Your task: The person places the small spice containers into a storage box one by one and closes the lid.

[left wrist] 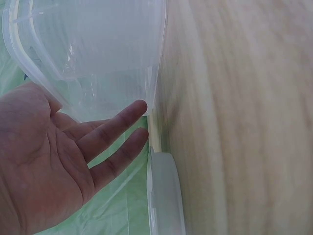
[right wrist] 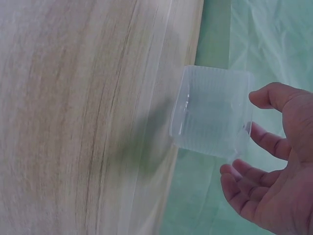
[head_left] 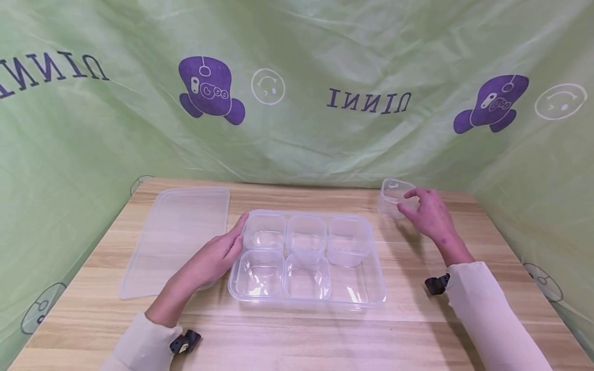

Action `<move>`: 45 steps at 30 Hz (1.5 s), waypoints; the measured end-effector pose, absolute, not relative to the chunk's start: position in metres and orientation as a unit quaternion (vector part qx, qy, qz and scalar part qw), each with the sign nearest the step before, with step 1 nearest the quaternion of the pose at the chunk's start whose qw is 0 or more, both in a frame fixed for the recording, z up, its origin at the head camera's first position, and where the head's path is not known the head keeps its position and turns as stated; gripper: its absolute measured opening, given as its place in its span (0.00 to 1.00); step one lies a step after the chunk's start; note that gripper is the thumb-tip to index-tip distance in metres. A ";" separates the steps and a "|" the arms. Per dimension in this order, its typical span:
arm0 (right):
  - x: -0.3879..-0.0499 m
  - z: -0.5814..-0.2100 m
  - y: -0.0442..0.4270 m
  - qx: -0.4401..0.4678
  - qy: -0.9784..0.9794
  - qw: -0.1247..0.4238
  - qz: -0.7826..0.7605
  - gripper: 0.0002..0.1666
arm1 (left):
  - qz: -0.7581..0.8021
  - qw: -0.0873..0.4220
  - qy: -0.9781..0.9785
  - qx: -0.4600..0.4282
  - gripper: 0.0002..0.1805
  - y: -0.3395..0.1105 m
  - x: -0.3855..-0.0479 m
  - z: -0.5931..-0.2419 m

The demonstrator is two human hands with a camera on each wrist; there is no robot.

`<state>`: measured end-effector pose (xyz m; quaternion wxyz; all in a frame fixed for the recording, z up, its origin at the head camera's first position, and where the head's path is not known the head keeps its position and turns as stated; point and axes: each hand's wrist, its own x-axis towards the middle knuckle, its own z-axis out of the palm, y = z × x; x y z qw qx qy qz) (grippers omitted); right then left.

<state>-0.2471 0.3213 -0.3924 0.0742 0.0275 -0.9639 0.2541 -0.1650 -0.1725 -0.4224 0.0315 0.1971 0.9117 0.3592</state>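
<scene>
Likely light and slick, the small clear square plastic cup (head_left: pixel 388 205) at the wooden surface's (head_left: pixel 417 330) back right suits a wall pinch, right hand (head_left: pixel 432 214) parted beside its rim, left hand (head_left: pixel 214 258) straight-fingered, both empty.

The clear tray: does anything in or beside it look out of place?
Yes: one cup is outside the tray, near the right hand, while the tray's front right corner stands bare; odd, since five similar cups sit inside.

The left arm (head_left: pixel 144 340) angles forward and inward, its grip (head_left: pixel 218 257) palm inward, fingers (left wrist: pixel 112 127) extended and parted. The right arm (head_left: pixel 496 319) reaches farther, its grip (head_left: pixel 429 212) with thumb (right wrist: pixel 274 95) and curved fingers spaced apart.
</scene>
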 end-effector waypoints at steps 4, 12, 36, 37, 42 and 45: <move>-0.248 -0.394 0.323 0.030 -0.963 0.076 0.257 0.26 | 0.359 0.031 0.912 0.197 0.33 -0.173 -0.164 -0.423; -0.248 -0.399 0.328 0.030 -0.960 0.087 0.264 0.16 | 0.360 0.029 0.910 0.203 0.33 -0.172 -0.164 -0.421; -0.245 -0.399 0.331 0.036 -0.948 0.119 0.292 0.15 | 0.358 0.023 0.912 0.198 0.33 -0.172 -0.164 -0.421; -0.245 -0.399 0.331 0.035 -0.948 0.120 0.293 0.15 | 0.358 0.024 0.912 0.198 0.33 -0.173 -0.164 -0.421; -0.242 -0.398 0.330 0.031 -0.944 0.128 0.303 0.15 | 0.357 0.024 0.913 0.196 0.33 -0.173 -0.164 -0.421; -0.239 -0.396 0.329 0.033 -0.942 0.138 0.303 0.15 | 0.356 0.024 0.914 0.196 0.33 -0.173 -0.164 -0.421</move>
